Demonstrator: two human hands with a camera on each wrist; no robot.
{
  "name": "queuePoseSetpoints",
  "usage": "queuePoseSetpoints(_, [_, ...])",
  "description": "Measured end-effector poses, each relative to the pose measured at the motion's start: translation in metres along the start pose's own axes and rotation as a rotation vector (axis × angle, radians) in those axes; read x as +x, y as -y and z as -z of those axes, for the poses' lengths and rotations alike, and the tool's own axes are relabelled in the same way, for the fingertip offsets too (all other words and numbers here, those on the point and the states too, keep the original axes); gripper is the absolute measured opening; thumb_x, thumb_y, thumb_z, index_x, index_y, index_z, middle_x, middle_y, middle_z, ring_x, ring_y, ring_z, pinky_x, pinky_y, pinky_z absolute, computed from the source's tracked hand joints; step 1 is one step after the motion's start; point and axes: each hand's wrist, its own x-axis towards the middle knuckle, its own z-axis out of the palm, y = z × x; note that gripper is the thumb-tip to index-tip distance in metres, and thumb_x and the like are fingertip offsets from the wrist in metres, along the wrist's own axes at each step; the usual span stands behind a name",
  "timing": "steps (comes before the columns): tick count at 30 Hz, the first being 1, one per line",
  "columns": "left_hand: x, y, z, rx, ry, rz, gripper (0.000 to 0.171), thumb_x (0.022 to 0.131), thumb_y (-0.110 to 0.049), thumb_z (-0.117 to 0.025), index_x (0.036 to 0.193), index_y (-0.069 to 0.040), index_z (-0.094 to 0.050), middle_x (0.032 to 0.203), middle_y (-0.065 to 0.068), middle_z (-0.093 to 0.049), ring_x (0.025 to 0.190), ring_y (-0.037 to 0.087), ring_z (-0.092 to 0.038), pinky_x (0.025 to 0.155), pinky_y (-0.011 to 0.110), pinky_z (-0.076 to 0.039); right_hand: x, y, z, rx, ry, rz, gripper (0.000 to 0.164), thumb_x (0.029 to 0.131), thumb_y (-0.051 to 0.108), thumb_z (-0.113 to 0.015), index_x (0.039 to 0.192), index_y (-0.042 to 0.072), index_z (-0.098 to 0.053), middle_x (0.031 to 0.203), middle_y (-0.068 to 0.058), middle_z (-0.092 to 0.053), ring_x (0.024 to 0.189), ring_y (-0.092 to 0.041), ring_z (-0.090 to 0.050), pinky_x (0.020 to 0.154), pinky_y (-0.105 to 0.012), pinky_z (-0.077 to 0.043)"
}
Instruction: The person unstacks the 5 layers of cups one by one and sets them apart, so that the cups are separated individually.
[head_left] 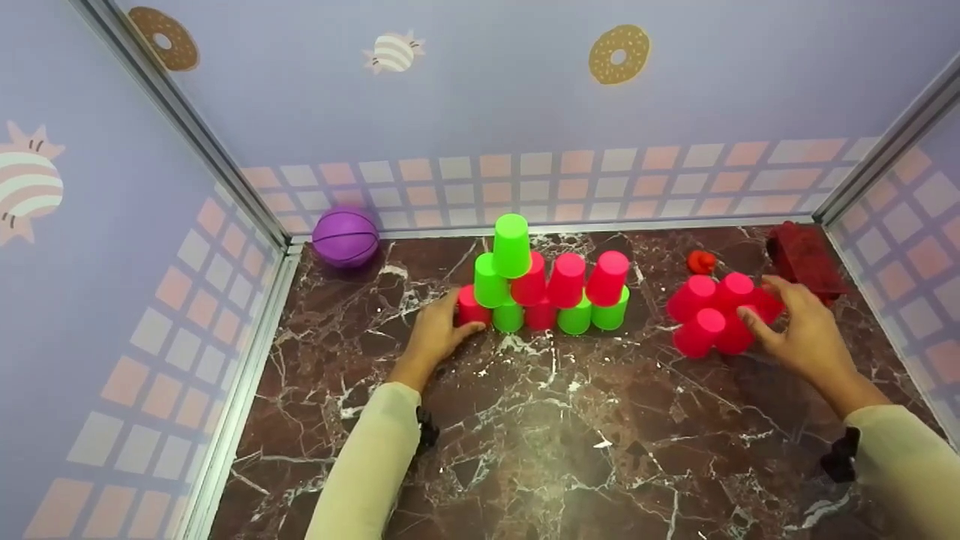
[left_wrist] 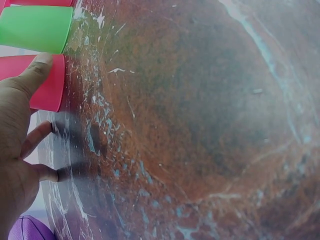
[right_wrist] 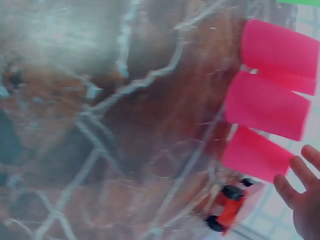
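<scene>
Upside-down red and green cups form a stack on the marbled floor, with a green cup [head_left: 511, 244] on top. My left hand [head_left: 431, 334] holds the red cup [head_left: 472, 304] at the left end of the bottom row. In the left wrist view its thumb [left_wrist: 34, 74] presses the cup's side, while the lower fingers spread away from it. My right hand [head_left: 810, 341] reaches over a cluster of red cups [head_left: 699, 334], thumb overlapping one of them. In the right wrist view, its outstretched fingertips are right at the narrow end of the nearest red cup [right_wrist: 255, 154].
A purple ball [head_left: 345, 238] sits in the back left corner. Behind the red cluster lies a small orange-red object [head_left: 701, 262], and a red toy vehicle [head_left: 806, 259] stands at the back right. Patterned walls [head_left: 510, 105] enclose the back and sides.
</scene>
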Motion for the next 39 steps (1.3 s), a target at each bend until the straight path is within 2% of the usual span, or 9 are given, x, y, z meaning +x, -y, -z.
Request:
queuePoseSetpoints(7, [-0.001,-0.001,0.001,-0.007,0.002,0.002,0.071,0.092,-0.043,-0.087,0.148,-0.01,-0.059,0.136,0.018,-0.076,0.129,0.041,-0.072,0.114,0.057,-0.056,0.033,0.039,0.006,0.016,-0.028,0.048,0.07,0.098,0.023,-0.084,0.158,0.001,-0.055,0.144,-0.031,-0.063,0.128,-0.056,-0.061,0.102,-0.079,-0.048])
queuePoseSetpoints(10, [-0.001,-0.002,0.002,-0.013,0.008,0.008,0.071,0.092,-0.042,-0.087,0.149,-0.01,-0.059,0.139,0.018,-0.075,0.131,0.04,-0.072,0.116,0.056,-0.055,0.049,0.061,0.003,0.026,-0.04,0.108,0.071,0.097,0.023,-0.085,0.158,0.005,-0.056,0.145,-0.029,-0.064,0.126,-0.056,-0.064,0.103,-0.077,-0.05])
queuePoseSetpoints(12, [-0.001,-0.002,0.001,-0.011,0.01,0.014,0.072,0.092,-0.042,-0.087,0.15,-0.01,-0.059,0.139,0.018,-0.075,0.131,0.04,-0.071,0.117,0.056,-0.055,0.059,0.075,0.0,0.029,-0.046,0.151,0.07,0.097,0.023,-0.086,0.158,0.006,-0.057,0.143,-0.028,-0.066,0.115,-0.053,-0.068,0.098,-0.073,-0.054])
queuePoseSetpoints(15, [-0.001,-0.003,0.001,-0.004,0.007,0.018,0.071,0.092,-0.042,-0.088,0.149,-0.01,-0.059,0.138,0.018,-0.076,0.13,0.041,-0.072,0.116,0.057,-0.055,0.074,0.095,-0.006,0.034,-0.044,0.197,0.07,0.097,0.025,-0.085,0.159,0.008,-0.057,0.144,-0.027,-0.066,0.113,-0.051,-0.07,0.097,-0.072,-0.056])
queuePoseSetpoints(16, [-0.001,-0.003,0.001,-0.001,0.007,0.019,0.071,0.092,-0.042,-0.088,0.148,-0.01,-0.059,0.137,0.018,-0.076,0.13,0.041,-0.072,0.116,0.057,-0.055,0.078,0.103,-0.009,0.034,-0.035,0.204,0.07,0.098,0.026,-0.085,0.159,0.008,-0.056,0.144,-0.027,-0.066,0.104,-0.049,-0.07,0.096,-0.071,-0.057])
queuePoseSetpoints(19, [-0.001,-0.003,0.001,0.001,0.016,0.029,0.072,0.092,-0.043,-0.087,0.149,-0.01,-0.059,0.138,0.018,-0.076,0.131,0.04,-0.071,0.116,0.056,-0.055,0.089,0.125,-0.016,0.043,0.008,0.205,0.071,0.1,0.031,-0.082,0.162,0.011,-0.053,0.149,-0.026,-0.064,0.118,-0.051,-0.069,0.106,-0.075,-0.053])
queuePoseSetpoints(32, [0.001,-0.001,0.0,0.007,-0.003,-0.013,0.07,0.092,-0.042,-0.088,0.146,-0.009,-0.06,0.135,0.019,-0.077,0.127,0.041,-0.074,0.113,0.057,-0.056,0.117,0.208,-0.046,0.078,0.145,0.285,0.077,0.103,0.043,-0.079,0.168,0.018,-0.046,0.159,-0.02,-0.059,0.133,-0.052,-0.064,0.114,-0.071,-0.052])
queuePoseSetpoints(37, [-0.001,0.0,0.0,0.008,-0.017,-0.031,0.069,0.091,-0.043,-0.089,0.143,-0.008,-0.061,0.13,0.019,-0.078,0.122,0.041,-0.075,0.11,0.058,-0.057,0.122,0.231,-0.058,0.097,0.159,0.318,0.078,0.102,0.045,-0.079,0.168,0.017,-0.047,0.156,-0.017,-0.061,0.114,-0.045,-0.07,0.105,-0.064,-0.059])
queuePoseSetpoints(39, [-0.001,0.0,0.0,0.009,-0.02,-0.033,0.069,0.091,-0.043,-0.089,0.143,-0.007,-0.061,0.129,0.019,-0.078,0.122,0.041,-0.075,0.109,0.058,-0.058,0.123,0.239,-0.062,0.105,0.169,0.32,0.079,0.103,0.047,-0.079,0.168,0.018,-0.046,0.157,-0.016,-0.061,0.114,-0.044,-0.07,0.105,-0.063,-0.059])
